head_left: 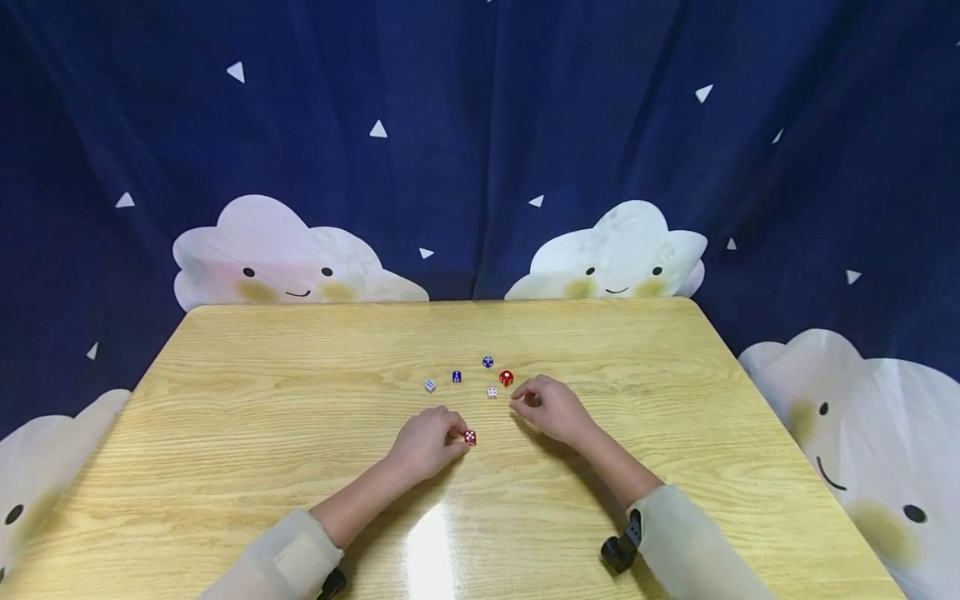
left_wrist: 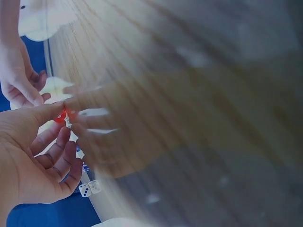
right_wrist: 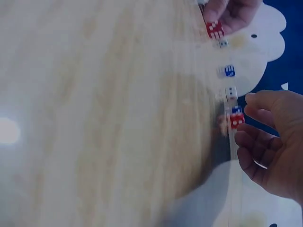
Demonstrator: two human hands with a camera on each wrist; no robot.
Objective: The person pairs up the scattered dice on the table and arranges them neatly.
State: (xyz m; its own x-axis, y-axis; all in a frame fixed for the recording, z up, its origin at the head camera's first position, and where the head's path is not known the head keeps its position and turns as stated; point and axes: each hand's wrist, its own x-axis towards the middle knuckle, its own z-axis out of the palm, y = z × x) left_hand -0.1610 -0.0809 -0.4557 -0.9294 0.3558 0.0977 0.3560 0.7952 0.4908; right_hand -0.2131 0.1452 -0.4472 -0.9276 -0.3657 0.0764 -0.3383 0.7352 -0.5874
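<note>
From my distant station I saw two bare hands over a pale wooden table (head_left: 262, 358), with a dark blue cloud-patterned curtain (head_left: 442, 92) behind. Just below the centre of the frame, the left hand (head_left: 427, 444) pinched a red die (head_left: 470, 438) between thumb and fingers, its five-pip side showing. To the right of centre, the right hand (head_left: 552, 409) had its fingers loosely bent, thumb and fingertips apart, with nothing visible between them; the two hands were well apart. Near its fingertips lay a white die (head_left: 492, 392) and, a little higher, a second red die (head_left: 507, 378). Two blue dice (head_left: 457, 377) and a pale die (head_left: 430, 386) completed the loose cluster around mid-frame. I judged the held piece light, stiff and hard to break, its smooth faces perhaps slippery, so two opposite sides, taken with fingertip pads, seemed the best hold. In the left wrist view it was partly covered by the thumb, and I could not tell whether it touched the wood.
</note>
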